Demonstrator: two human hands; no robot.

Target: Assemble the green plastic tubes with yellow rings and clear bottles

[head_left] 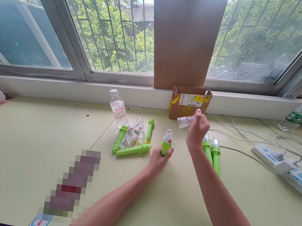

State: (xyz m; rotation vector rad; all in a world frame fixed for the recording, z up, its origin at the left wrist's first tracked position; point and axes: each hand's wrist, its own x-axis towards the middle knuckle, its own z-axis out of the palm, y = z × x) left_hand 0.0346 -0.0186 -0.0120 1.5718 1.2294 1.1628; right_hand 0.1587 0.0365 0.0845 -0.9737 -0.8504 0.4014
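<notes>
From my distant place I watch through the head camera. The left hand (159, 159) holds a green handle (166, 147) near the middle of the table (178, 214), its fingers wrapped around the body below the collar. The white top (168, 135), with a red spot, sticks out upward and bare. The right hand (198, 131) is closed to a fist around a clear cover (184, 121), which comes out at its left side; the curled fingertips I cannot see. The two pieces are apart, the cover farther away and to the right. I judge that the step in hand is handling these two parts as a pair, not yet joined. The next move, in my opinion, calls for a steady left grip and for turning the cover's open end, which I cannot make out, in line with the white top.
</notes>
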